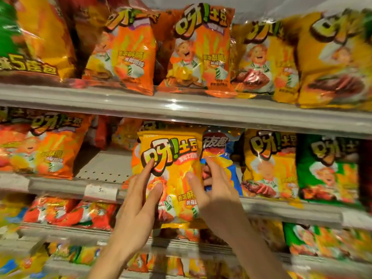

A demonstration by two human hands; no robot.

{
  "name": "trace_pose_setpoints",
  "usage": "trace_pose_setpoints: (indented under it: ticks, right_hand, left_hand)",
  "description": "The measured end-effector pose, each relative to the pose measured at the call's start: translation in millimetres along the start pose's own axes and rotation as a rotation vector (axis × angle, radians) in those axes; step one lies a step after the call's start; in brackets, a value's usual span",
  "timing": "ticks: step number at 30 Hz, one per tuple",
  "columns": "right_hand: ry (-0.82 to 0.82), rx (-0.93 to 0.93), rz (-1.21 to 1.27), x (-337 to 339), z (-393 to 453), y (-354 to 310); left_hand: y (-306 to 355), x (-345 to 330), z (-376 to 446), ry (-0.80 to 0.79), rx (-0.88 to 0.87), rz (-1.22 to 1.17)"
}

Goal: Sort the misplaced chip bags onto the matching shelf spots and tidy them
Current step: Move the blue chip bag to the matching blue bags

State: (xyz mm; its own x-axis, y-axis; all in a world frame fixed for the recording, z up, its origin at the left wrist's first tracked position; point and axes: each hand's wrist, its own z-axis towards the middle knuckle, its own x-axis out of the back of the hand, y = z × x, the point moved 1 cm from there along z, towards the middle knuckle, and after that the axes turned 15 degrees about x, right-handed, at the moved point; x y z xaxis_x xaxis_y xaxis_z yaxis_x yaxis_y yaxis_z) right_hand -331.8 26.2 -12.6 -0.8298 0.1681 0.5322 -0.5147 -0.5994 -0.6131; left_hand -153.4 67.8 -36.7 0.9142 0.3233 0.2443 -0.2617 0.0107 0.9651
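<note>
A yellow chip bag (177,170) stands upright at the front of the middle shelf (281,210). My left hand (141,200) lies flat on its left face, fingers spread, fingertips at the bag's logo. My right hand (213,190) touches the bag's right edge, with its fingers reaching onto a blue and red chip bag (223,158) that stands just behind and to the right. Neither hand is closed around a bag. Orange bags (46,146) stand at the left of this shelf.
A bare gap of shelf floor (104,164) lies between the orange bags and the yellow bag. Yellow (269,166) and green bags (330,170) stand to the right. The upper shelf (181,105) holds orange and yellow bags. Lower shelves hold more bags.
</note>
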Motion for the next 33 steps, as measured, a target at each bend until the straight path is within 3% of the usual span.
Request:
trace_pose_setpoints:
  ticks: [3,5,9,20,29,33]
  right_hand:
    - [0.113,0.033,-0.211,19.5,10.9,-0.2]
    - [0.098,-0.015,-0.333,28.2,22.1,10.4]
    - [-0.035,-0.128,-0.328,19.0,41.3,31.8]
    - [0.005,-0.127,-0.403,-1.9,44.9,50.1]
    - [0.003,-0.022,-0.708,4.6,60.8,29.4]
    - [-0.034,-0.040,-0.701,15.4,66.4,19.3]
  left_hand:
    - [-1.1,6.1,3.4,-0.003,-0.023,0.017]
    - [-1.3,9.4,5.6,0.001,-0.037,0.034]
    - [-1.8,13.3,9.9,0.032,-0.045,0.068]
    - [-3.4,20.5,9.2,0.101,-0.047,0.098]
    - [-6.8,24.7,9.7,0.143,-0.029,0.121]
    - [-6.6,25.7,7.5,0.145,-0.019,0.126]
